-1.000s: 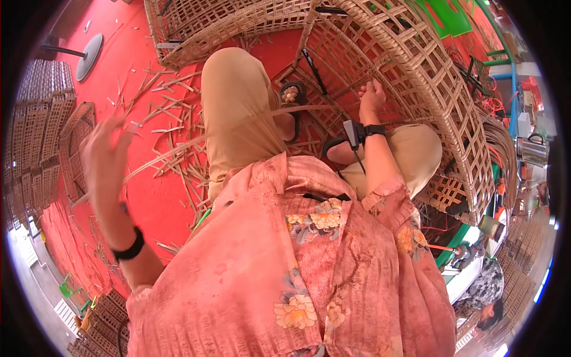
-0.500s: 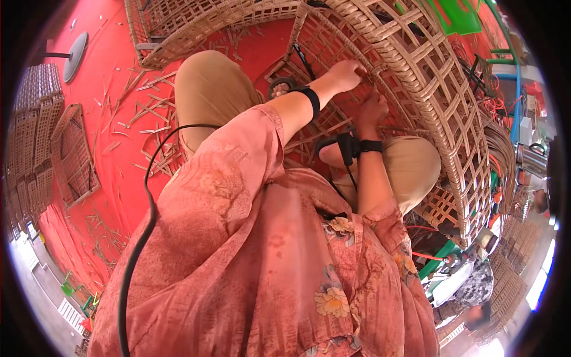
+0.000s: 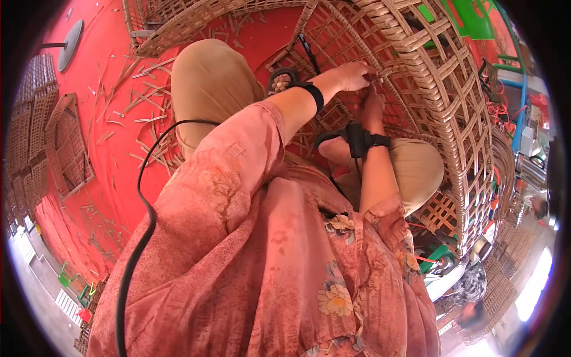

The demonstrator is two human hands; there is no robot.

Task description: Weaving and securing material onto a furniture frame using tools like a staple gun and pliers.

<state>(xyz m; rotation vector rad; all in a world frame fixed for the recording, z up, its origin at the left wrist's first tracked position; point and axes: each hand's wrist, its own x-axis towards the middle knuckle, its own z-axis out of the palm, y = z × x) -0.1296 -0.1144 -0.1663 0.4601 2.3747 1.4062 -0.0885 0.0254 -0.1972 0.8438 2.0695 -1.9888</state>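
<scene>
In front of me, curving round to the right, stands a large brown woven wicker piece [image 3: 447, 102] with an open lattice and a thick braided edge. Both hands are at its inner side. My left hand [image 3: 355, 75] is closed, its fingertips pinched together by the lattice. Just below it, nearly touching, is my right hand [image 3: 373, 107], with fingers bent up towards the left fingertips. Whatever lies between the fingers is too small or hidden to make out. A black strap circles each forearm; the right one carries a small black box [image 3: 357, 140].
Cut strips [image 3: 151, 98] litter the red floor sheet [image 3: 113, 172]. Woven panels [image 3: 30, 131] are stacked at far left, near a grey round disc [image 3: 71, 46]. A green plastic chair [image 3: 471, 18] stands top right. A black cable [image 3: 140, 238] runs past my left side. Another person [image 3: 470, 285] is lower right.
My hands have come closer together, the left edging right and the right rising to meet it. The view has shifted slightly.
</scene>
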